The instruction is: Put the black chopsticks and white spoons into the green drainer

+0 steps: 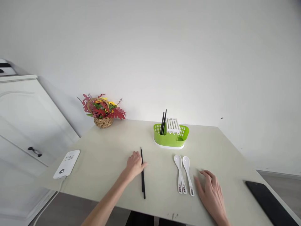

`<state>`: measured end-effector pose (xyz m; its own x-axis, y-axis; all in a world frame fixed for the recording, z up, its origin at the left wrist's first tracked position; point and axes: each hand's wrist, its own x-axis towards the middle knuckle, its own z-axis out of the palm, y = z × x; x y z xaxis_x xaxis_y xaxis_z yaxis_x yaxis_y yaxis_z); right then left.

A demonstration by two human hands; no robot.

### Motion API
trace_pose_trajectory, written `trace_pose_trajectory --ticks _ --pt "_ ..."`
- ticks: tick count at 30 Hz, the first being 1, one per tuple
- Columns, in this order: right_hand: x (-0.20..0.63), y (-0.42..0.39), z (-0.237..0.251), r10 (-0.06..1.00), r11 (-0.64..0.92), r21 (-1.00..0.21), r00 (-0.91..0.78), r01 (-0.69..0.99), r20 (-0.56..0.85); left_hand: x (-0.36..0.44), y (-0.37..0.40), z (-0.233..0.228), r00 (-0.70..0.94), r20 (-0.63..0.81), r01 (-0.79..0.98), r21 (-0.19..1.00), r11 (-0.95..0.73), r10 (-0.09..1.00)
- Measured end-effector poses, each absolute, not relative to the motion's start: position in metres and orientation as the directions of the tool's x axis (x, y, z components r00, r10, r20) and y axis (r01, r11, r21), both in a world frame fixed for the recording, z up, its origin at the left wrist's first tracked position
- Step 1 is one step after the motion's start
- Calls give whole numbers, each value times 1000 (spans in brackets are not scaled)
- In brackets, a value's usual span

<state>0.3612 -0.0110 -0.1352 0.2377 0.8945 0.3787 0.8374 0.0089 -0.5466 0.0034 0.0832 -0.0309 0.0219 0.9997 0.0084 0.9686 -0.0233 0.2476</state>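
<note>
Nearest item, near right: right hand, palm down on the table, fingers loosely spread, holding nothing; it rests just right of the spoons.

Listing from left to right:

- White cabinet door with a dark handle, left of the table.
- White flat device with a cable, at the table's left edge.
- Wicker basket of red and yellow artificial flowers, far left, against the wall.
- Left hand, fingers curled over the upper part of the black chopsticks, which lie flat on the table running near to far; whether one stick or a pair lies there, and whether the fingers grip or merely touch, cannot be told.
- Green cutlery holder with a white base and white insert, far centre; further black chopsticks stand upright in its left compartment.
- Two white spoons, side by side, bowls toward the holder, lying between both hands.
- Black flat object, at the near right edge.
</note>
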Motion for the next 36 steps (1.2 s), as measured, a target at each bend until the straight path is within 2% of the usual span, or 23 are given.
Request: trace_pose_trajectory --ticks 2,4,13,16,20,27,29,31,33,36 --pt "362 -12 -137 891 12 -546 239 838 386 6 61 -31 63 -89 994 90 -55 994" --pt "363 -12 -138 888 13 -551 243 834 390 7 48 -29 72 -140 997 38 -67 988" --pt "367 -15 -139 883 20 -652 292 758 367 -7 42 -14 95 -197 995 53 -87 976" --pt "369 -17 -136 898 -39 -738 348 673 270 -13 37 -11 112 -181 992 71 -100 977" --pt "372 -18 -128 891 -144 -871 445 469 92 -18 29 -12 138 -171 985 130 -117 976" --pt "359 -25 -108 851 -135 -936 521 326 58 -26 20 -9 265 -167 925 321 -202 950" --pt "345 -30 -95 865 -93 -951 497 296 70 -25 17 -4 344 -167 862 445 -241 924" --pt "325 -35 -79 904 -32 -961 418 276 90 -20 15 -1 423 -110 710 657 -254 899" --pt "302 -38 -60 957 58 -961 258 271 130 -13 11 2 450 1 472 848 -239 893" --pt "270 -37 -31 980 181 -952 31 246 194 0 3 0 399 120 247 941 -233 909"
